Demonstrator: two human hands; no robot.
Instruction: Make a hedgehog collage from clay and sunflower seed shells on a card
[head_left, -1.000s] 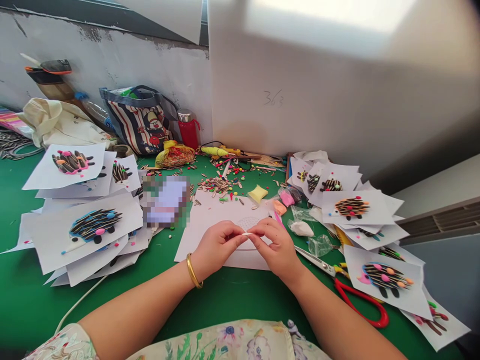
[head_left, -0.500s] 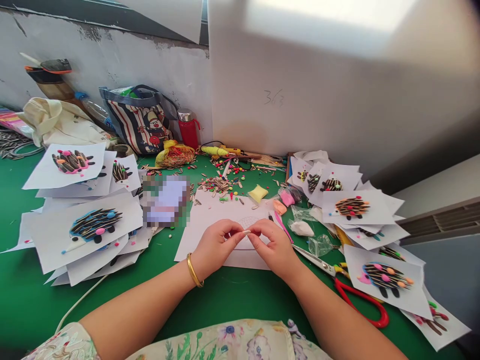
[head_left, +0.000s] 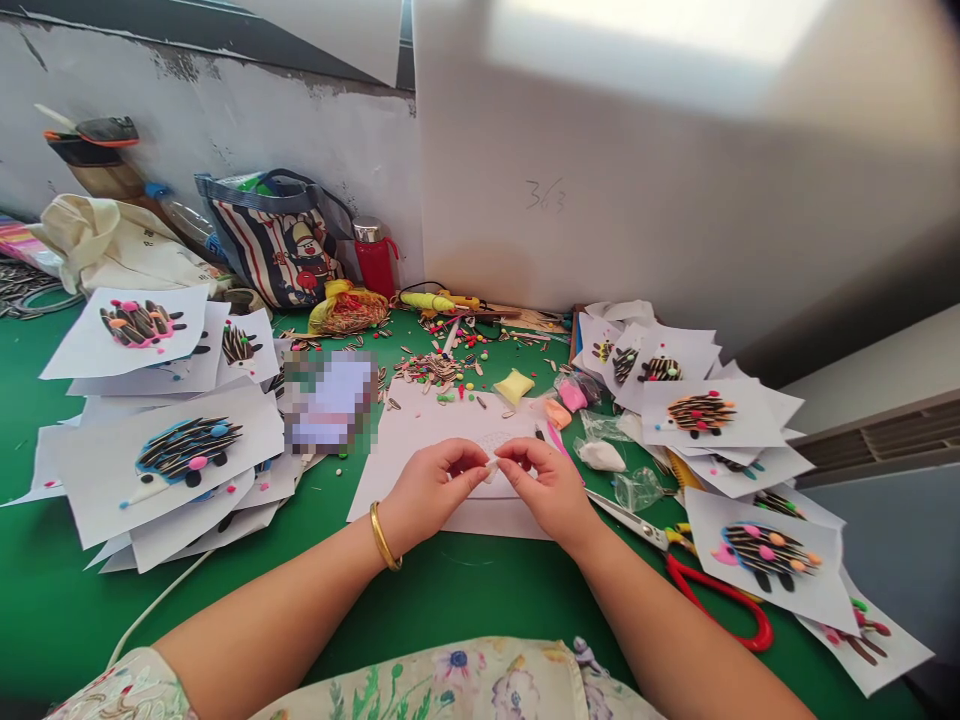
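My left hand (head_left: 439, 492) and my right hand (head_left: 545, 492) meet at the fingertips over a white sheet of paper (head_left: 412, 430). Between them they pinch a small piece of white modelling clay (head_left: 491, 466), mostly covered by the fingers. A pencil-like outline (head_left: 491, 440) on the sheet shows just beyond my fingertips. Right of my right hand lie a lump of white clay (head_left: 602, 456), a pink tool (head_left: 556, 438) and scissors with red handles (head_left: 720, 600). Yellow clay (head_left: 514, 386), orange clay (head_left: 557, 414) and pink clay (head_left: 572, 396) sit past the sheet's far right corner.
Hedgehog pictures made with seeds lie in a left stack (head_left: 180, 450) and a right stack (head_left: 772, 545). Loose sunflower seeds (head_left: 431, 368) and coloured bits spread behind the sheet. A blurred phone-like object (head_left: 330, 402), a striped bag (head_left: 277, 245) and a red bottle (head_left: 375, 260) stand farther back left.
My fingers shift slightly around the white clay, which has turned between the fingertips. The rest of the table stays as it was, with a slight shift of the view.
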